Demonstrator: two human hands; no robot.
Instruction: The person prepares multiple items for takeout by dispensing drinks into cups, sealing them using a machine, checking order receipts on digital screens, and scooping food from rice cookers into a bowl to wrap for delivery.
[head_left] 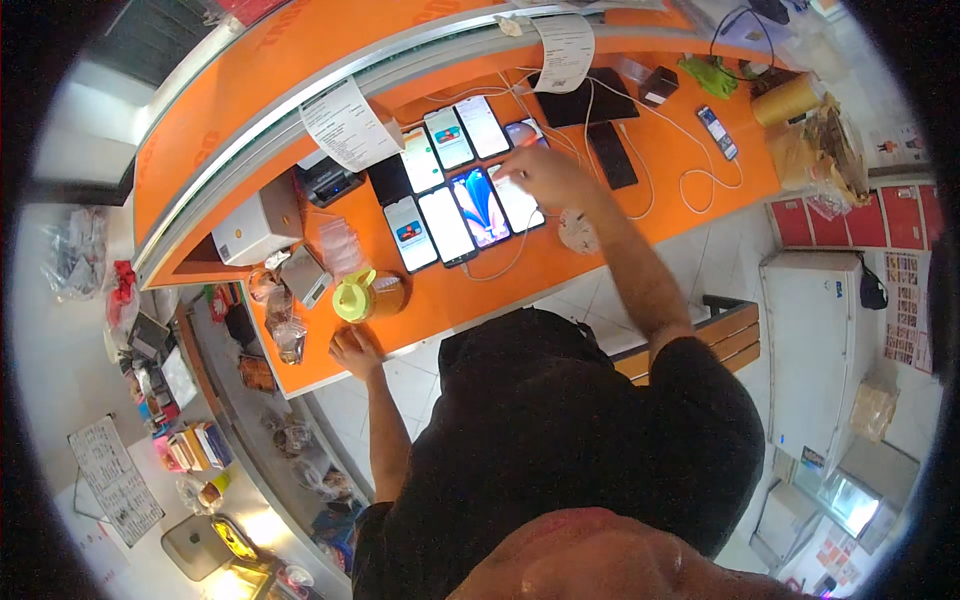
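Two rows of lit phones lie on the orange counter (560, 262). Over the right end of these rows is my right hand (540, 178), a finger stretched toward the white-screened phone (522, 208); whether it touches the glass I cannot tell. Beside that phone is one with a blue and pink picture (480, 208), then another white-screened phone (446, 228). Behind my fingers, a farther phone (522, 131) is partly covered. My left hand (355, 350) rests on the counter's near edge with its fingers spread, holding nothing. Just beyond it stands a jar with a yellow-green lid (353, 295).
White cables cross the counter near a dark phone (612, 155) and a black tablet (588, 97). Paper receipts (345, 122) hang from the glass ledge. A white box (256, 226) and small plastic packets (340, 245) sit at left. A wooden bench (735, 340) stands at right.
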